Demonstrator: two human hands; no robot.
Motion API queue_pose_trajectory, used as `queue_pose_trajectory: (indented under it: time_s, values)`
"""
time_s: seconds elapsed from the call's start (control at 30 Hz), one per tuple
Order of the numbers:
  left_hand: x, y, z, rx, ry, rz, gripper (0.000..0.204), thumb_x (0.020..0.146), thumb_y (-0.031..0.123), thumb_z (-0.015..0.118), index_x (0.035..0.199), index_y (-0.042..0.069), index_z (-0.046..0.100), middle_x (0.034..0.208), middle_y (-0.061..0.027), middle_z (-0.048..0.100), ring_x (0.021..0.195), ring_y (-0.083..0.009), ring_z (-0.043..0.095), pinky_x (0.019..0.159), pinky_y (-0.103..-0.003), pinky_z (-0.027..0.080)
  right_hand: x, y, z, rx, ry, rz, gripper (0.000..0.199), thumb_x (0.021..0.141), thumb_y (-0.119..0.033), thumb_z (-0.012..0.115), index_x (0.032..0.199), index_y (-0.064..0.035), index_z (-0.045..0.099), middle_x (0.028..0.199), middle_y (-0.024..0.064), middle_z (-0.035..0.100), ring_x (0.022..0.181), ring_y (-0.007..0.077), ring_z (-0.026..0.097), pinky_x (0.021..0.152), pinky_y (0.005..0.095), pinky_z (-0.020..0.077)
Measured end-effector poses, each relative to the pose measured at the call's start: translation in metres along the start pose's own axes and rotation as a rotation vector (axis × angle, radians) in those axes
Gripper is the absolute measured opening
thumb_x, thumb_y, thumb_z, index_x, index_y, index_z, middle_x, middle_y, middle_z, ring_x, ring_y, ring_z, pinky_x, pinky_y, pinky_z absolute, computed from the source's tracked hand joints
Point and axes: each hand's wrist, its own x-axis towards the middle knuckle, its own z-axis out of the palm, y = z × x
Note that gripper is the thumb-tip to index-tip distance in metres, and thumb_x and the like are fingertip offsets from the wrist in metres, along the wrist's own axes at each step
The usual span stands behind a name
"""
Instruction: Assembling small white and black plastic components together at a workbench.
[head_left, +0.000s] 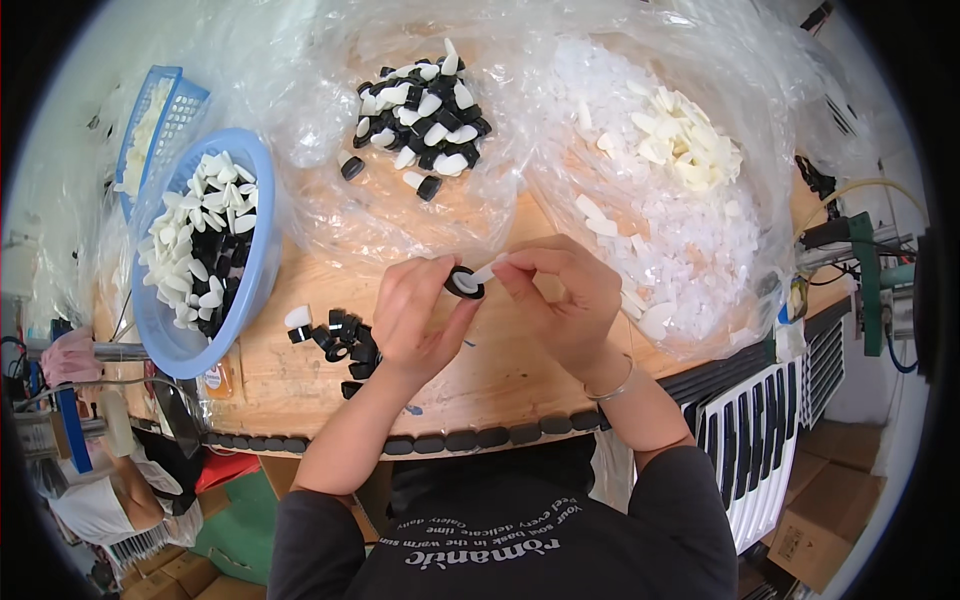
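Over the table's middle, my left hand (412, 318) pinches a small round black cap (457, 291) between thumb and fingers, its hollow side showing. My right hand (568, 300) is closed on a thin white plastic piece (487, 271). One end of that piece reaches into the cap's opening. Left of my left hand lies a small group of loose black caps (345, 328), with one white-topped piece (298, 317) beside them. Beyond my hands, a pile of black caps with white tongue-shaped tips (425, 115) rests on clear plastic sheeting.
A blue oval basket (268, 225) of white-tipped black pieces stands at left, a blue rectangular basket (190, 95) behind it. At right, clear plastic sheeting (790, 60) carries translucent pieces (700, 250) and cream pieces (690, 140). Black pads (490, 437) line the near table edge. Another person (105, 500) is at lower left.
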Motion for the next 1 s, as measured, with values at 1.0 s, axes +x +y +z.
queue_pose_trajectory:
  time_s: [1.0]
  values:
    - [0.001,-0.001,-0.006,0.006,0.049,0.039,0.048,0.063,-0.004,0.076,0.108,-0.006,0.061,0.099,-0.0146,0.067,0.082,-0.0279,0.059,0.073,-0.033,0.048,-0.007,-0.002,0.01,0.058,-0.144,-0.128,0.016,0.078,-0.004,0.071,0.094,-0.0041,0.068,0.099,0.0091,0.064,0.074,0.0128,0.055,0.066,0.0266,0.0449]
